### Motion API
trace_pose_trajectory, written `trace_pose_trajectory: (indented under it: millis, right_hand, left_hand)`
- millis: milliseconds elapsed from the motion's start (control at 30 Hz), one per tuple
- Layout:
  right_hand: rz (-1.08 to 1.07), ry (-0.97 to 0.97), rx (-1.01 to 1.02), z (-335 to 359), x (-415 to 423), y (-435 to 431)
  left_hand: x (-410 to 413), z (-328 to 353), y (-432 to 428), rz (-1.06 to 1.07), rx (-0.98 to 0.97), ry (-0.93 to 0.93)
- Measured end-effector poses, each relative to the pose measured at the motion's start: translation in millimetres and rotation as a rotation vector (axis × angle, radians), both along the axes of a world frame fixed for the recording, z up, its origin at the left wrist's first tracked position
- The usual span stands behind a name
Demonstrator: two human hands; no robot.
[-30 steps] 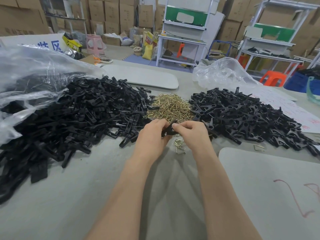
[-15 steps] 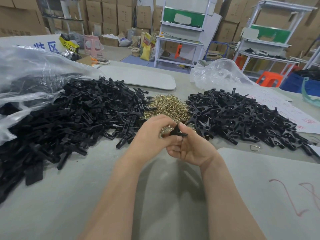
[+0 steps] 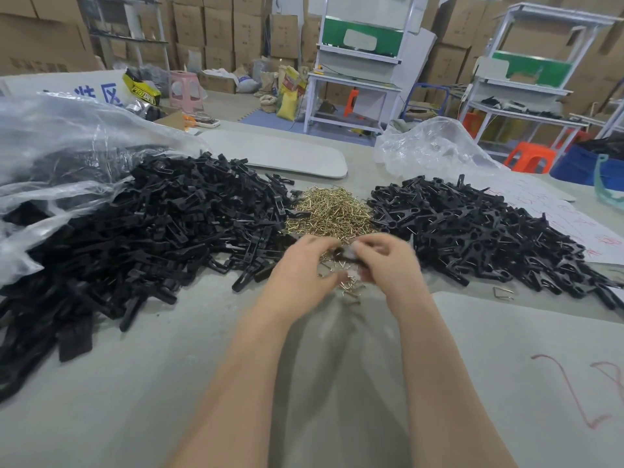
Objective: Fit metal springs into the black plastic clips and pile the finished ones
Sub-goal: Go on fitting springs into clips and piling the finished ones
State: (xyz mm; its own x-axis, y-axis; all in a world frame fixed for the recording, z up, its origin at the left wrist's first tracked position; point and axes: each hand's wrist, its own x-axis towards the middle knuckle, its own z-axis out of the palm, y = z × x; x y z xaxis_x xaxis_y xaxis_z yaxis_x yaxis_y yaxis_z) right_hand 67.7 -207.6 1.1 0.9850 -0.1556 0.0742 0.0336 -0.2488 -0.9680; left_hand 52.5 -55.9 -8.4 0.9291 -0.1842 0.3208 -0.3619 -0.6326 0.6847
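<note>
Pretty even, soft indoor light here, nothing harsh. The table reads a flat grey-green with no hot spots. There's a broad soft shadow under the forearms running down the middle, so light seems to come from overhead and a bit ahead. Both hands are motion-blurred: the right hand is smeared worst around the fingers, the left hand a little less. The black piles are so dark they lose detail. The plastic bag catches pale sheen and glare. Wide-angle lens bends the shelves and table edges at the sides, and the background boxes look soft.
</note>
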Motion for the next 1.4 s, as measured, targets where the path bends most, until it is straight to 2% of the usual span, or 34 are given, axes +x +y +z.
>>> trace_pose_trajectory:
  millis: [67, 100, 133, 200, 267, 367, 433, 600, 700, 800, 900, 967, 1033, 1100, 1200, 1400]
  right_hand:
    - [-0.352, -0.214, 0.027, 2, 2, -3]
    - [-0.435, -0.264, 0.029, 4, 1, -5]
    - [-0.457, -0.26, -0.029, 3, 0, -7]
    - [-0.411, -0.149, -0.298, -3, 2, -6]
    - [-0.322, -0.093, -0.532, -7, 0, 5]
    - [-0.058, -0.246, -0.563, -11, -3, 31]
    - [0.078, -0.274, -0.594, -14, 0, 49]
    - [0.288, -0.128, -0.747, -15, 29, 75]
    - [0.307, -0.083, -0.788, -16, 40, 82]
    - [0.191, -0.116, -0.735, -19, 38, 85]
    - [0.075, -0.222, -0.661, -17, 31, 79]
    - [-0.005, -0.303, -0.448, -10, 25, 70]
    - [-0.053, -0.337, -0.184, 0, 18, 58]
    - [-0.064, -0.352, -0.039, 6, 10, 47]
    - [-0.051, -0.356, 0.075, 4, -1, 38]
    - [-0.011, -0.296, 0.095, -10, -9, 46]
  left_hand:
    - [2, 3, 4, 0.169, -0.111, -0.028]
    - [3, 4, 8, 0.288, -0.216, -0.045]
    - [4, 6, 12, 0.403, -0.338, -0.054]
    - [5, 7, 19, 0.568, -0.487, -0.061]
    - [5, 4, 21, 0.647, -0.371, -0.043]
    - [5, -1, 21, 0.702, -0.054, 0.059]
    - [5, -4, 17, 0.659, 0.097, 0.12]
    - [5, -12, 9, 0.584, 0.282, 0.162]
    - [7, -14, 12, 0.622, 0.324, 0.146]
    - [6, -11, 15, 0.639, 0.269, 0.128]
    - [5, -5, 18, 0.649, 0.133, -0.005]
    - [6, -1, 18, 0.584, -0.094, -0.114]
    - [5, 3, 15, 0.492, -0.327, -0.144]
    - [6, 5, 10, 0.408, -0.488, -0.094]
    - [8, 5, 4, 0.258, -0.718, 0.049]
    - [11, -3, -3, 0.254, -0.749, 0.11]
